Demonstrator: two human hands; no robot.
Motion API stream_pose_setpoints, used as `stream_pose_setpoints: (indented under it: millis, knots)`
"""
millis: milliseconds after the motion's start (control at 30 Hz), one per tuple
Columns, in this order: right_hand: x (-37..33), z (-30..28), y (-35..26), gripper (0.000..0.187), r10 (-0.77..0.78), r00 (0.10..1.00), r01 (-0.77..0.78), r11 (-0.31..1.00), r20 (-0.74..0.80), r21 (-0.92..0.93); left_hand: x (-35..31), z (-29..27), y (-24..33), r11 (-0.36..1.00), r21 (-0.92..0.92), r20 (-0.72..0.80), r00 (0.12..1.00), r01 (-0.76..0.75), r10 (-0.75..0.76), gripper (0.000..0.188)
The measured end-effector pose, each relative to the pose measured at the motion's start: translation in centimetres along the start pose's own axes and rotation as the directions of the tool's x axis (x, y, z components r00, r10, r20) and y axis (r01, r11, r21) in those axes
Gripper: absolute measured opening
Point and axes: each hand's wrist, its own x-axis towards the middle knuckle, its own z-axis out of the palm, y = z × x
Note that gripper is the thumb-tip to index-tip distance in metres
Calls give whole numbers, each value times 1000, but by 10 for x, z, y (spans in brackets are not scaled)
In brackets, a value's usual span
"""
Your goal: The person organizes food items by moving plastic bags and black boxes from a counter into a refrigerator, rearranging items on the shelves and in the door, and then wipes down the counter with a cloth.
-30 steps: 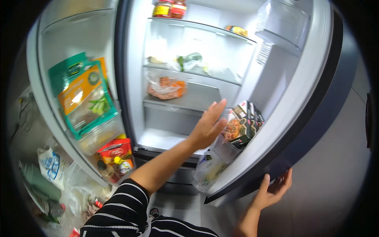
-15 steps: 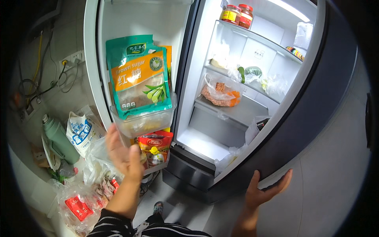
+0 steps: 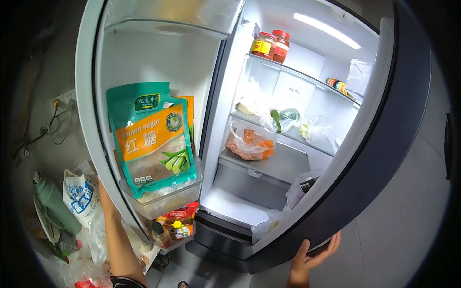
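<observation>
Both doors of a fridge stand apart in front of me. My left hand [image 3: 104, 196] is at the outer side of the left door [image 3: 85, 96], its fingers hidden behind the door's edge. My right hand [image 3: 313, 255] is at the lower outer side of the dark right door [image 3: 379, 139], thumb and fingers apart, nothing held. A large teal and orange pouch [image 3: 152, 139] stands in the left door's clear bin [image 3: 163, 205]. Below it, a lower bin holds a red packet [image 3: 178, 215] and a small dark-capped jar [image 3: 161, 235].
Two red-lidded jars [image 3: 264, 46] stand on the upper shelf. Bagged vegetables [image 3: 288, 115] lie on the middle one, a bag of pinkish grains [image 3: 249, 144] below. At left are a green flask [image 3: 55, 204], a white and blue sack [image 3: 81, 197] and plastic bags [image 3: 98, 240].
My left hand has moved from in front of the left door's bins to its outer side. My right hand has moved lower, staying beside the right door. The view has tilted upward.
</observation>
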Motion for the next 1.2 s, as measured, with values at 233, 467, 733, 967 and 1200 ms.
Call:
stream_pose_setpoints:
  millis: [233,467,733,967,1200]
  knots:
    - [-5,-6,-8,65,-23,999,23,1000,31,-14,-97,35,17,952,95,-80,951,-291,299,58]
    - [-40,-14,-8,65,-44,991,48,998,130,-31,-185,70,9,843,188,270,852,-504,449,64]
    - [-41,-10,-5,62,2,990,-4,1000,138,12,-208,209,2,447,214,504,490,-869,711,78]
    - [-31,15,-10,59,36,915,-24,999,403,-36,-214,273,-21,549,247,659,554,-798,509,45]
    - [-19,71,6,55,60,854,4,992,517,-123,-202,296,-32,326,367,821,468,-871,327,58]
